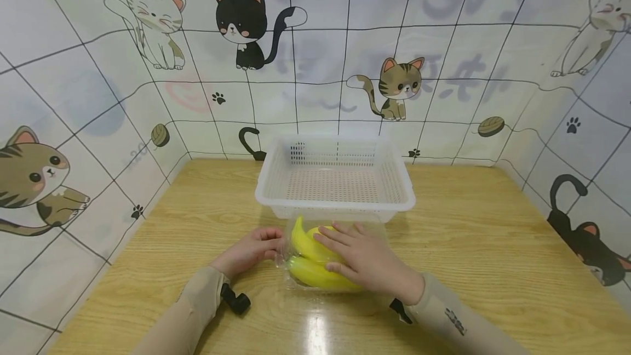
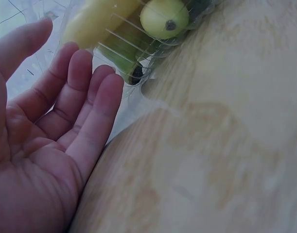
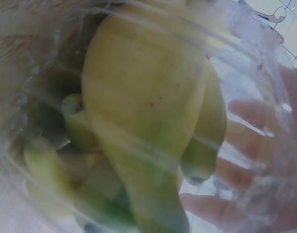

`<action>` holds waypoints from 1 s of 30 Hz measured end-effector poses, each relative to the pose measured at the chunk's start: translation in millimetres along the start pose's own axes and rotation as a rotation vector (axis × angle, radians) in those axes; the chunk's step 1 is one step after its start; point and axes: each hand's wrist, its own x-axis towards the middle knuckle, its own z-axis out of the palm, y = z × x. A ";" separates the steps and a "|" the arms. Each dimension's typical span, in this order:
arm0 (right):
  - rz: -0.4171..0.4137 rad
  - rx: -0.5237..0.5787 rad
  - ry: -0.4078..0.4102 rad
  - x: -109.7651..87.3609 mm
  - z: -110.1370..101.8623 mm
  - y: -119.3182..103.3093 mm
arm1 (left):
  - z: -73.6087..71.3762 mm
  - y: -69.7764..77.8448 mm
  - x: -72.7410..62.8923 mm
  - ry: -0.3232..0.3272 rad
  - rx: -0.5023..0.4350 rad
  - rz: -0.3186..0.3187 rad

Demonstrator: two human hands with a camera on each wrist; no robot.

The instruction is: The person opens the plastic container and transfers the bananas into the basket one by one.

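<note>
A clear plastic container (image 1: pixel 376 229) holds several yellow banana-shaped fruits (image 1: pixel 315 275) in the head view. My right hand (image 1: pixel 362 259) lies palm down across the container's right part, fingers spread. In the right wrist view its fingers (image 3: pixel 240 155) show through the clear plastic, beside a large yellow fruit (image 3: pixel 143 92) that tapers to a greenish end. At the container's left side is my left hand (image 1: pixel 256 250). Its fingers are slightly bent with the thumb apart, and the left wrist view shows nothing pinched between them. Whether its fingertips touch the plastic I cannot tell.
A white perforated basket (image 1: pixel 409 201) stands directly behind the container on the wooden table (image 1: pixel 473 234). Cat-patterned sheeting (image 1: pixel 320 53) encloses the back and both sides. A black wrist mount (image 1: pixel 235 299) sits at the left cuff.
</note>
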 end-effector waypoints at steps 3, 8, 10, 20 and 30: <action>-0.010 -0.025 0.005 -0.8 -1.1 -0.8 | -0.2 -0.2 -0.5 -0.007 0.022 -0.003; -0.029 -0.072 0.001 -1.9 -1.4 -1.5 | -0.5 -0.5 -1.1 -0.012 0.058 -0.014; -0.031 -0.074 -0.002 -2.3 -1.1 -1.5 | -0.8 -0.6 -1.0 -0.013 0.068 -0.016; -0.032 -0.052 -0.031 -4.3 -3.7 -3.4 | -0.6 0.3 1.6 -0.046 0.097 0.000; -0.030 -0.018 -0.069 -5.4 -6.7 -4.5 | 2.9 3.2 -1.9 0.010 0.109 -0.040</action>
